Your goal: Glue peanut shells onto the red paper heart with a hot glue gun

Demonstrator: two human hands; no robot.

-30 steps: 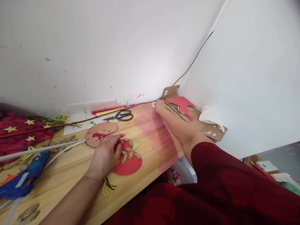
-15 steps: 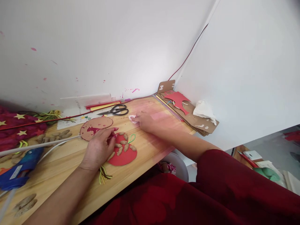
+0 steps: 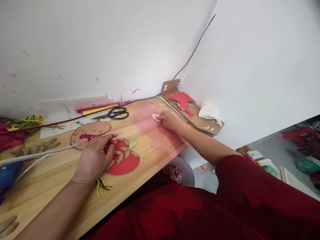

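Observation:
A crumpled white tissue with pinkish patches (image 3: 156, 117) is pinched in my right hand (image 3: 170, 120), down on the pink-stained part of the wooden table. My left hand (image 3: 96, 156) rests over the left side of a red card disc (image 3: 126, 165), thumb and index finger apart, its other fingertips partly hidden. Several peanuts in shells (image 3: 120, 157) lie on that disc in a branching pattern. A green loop (image 3: 133, 144) sticks out at its top right, and a yellow-green yarn tassel (image 3: 102, 186) shows below it. Behind my left hand lies a brown disc with dark red marks (image 3: 91, 128).
Black-handled scissors (image 3: 117, 113) lie near the wall. Several loose peanuts (image 3: 40, 145) and a blue glue gun (image 3: 8, 173) are at the left, with a white cord (image 3: 32, 165) running across. Cardboard sheets (image 3: 210, 126) bear red card scraps (image 3: 182, 100) and white tissue (image 3: 210, 110). A bin (image 3: 188, 170) stands below the table edge.
My right hand has slid right across the table with the tissue, away from the scissors. The view has turned slightly right. My left hand stays by the red disc.

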